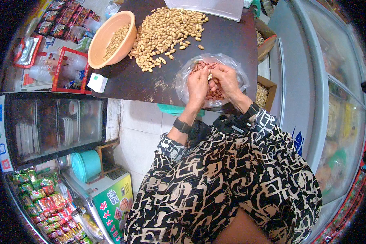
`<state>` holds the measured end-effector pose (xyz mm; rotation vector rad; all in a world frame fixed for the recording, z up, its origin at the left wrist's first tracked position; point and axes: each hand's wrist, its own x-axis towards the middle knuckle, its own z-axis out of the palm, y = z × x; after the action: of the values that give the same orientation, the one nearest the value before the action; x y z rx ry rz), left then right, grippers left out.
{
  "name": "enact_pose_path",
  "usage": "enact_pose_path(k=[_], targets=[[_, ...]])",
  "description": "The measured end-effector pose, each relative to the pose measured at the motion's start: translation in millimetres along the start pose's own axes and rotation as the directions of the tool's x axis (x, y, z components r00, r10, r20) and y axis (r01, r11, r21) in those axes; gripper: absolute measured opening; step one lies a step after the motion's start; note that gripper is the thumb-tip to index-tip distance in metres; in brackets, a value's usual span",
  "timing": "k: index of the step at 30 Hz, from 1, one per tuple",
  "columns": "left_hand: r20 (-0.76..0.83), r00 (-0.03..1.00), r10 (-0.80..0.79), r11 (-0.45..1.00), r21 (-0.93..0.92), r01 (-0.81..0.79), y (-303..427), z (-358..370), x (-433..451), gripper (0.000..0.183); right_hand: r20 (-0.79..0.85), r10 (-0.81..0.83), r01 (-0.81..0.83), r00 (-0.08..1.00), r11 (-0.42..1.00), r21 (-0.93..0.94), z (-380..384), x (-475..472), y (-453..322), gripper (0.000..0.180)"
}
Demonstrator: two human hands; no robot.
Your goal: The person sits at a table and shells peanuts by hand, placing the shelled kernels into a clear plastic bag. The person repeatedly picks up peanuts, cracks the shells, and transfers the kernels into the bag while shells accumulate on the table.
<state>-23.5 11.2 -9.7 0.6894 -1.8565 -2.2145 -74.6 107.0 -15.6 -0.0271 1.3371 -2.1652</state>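
Note:
Over a clear plastic bag [242,71] with red-skinned peanut kernels [215,95], my left hand [198,84] and my right hand [225,80] meet at the fingertips. A pale piece of peanut shell [209,76] is pinched between them; its far side is hidden by the fingers. Some kernels show just below it. Farther off on the dark table lies a big heap of unshelled peanuts [167,29], with a few loose ones at its near edge. An orange plastic basin [94,45], tilted beside the heap, holds more peanuts.
A small white box [97,83] sits at the table's left corner. Cardboard boxes with shells [262,91] stand against the table's right side, next to a chest freezer [305,76]. A white container [207,7] is at the far edge. A glass-fronted cabinet [61,128] stands at left.

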Motion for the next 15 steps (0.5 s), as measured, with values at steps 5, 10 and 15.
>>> enact_pose_path(k=[5, 10, 15], targets=[[0.189, 0.949, -0.251, 0.940, -0.188, 0.286, 5.7, -15.7, 4.2, 0.030, 0.141, -0.048, 0.076, 0.989, 0.977, -0.199, -14.9, 1.5, -6.6, 0.008], [0.253, 0.927, -0.277, 0.900, -0.269, 0.343, 9.3, -29.9, 6.5, 0.023, 0.131, -0.063, 0.082, 0.989, 0.986, -0.142, -22.5, -0.4, -21.1, 0.012], [0.085, 0.947, 0.311, 0.929, 0.184, -0.322, 0.9, -23.2, 8.2, 0.015, 0.128, -0.031, 0.042, 0.991, 0.996, -0.085, -26.3, -4.7, -33.2, 0.014]])
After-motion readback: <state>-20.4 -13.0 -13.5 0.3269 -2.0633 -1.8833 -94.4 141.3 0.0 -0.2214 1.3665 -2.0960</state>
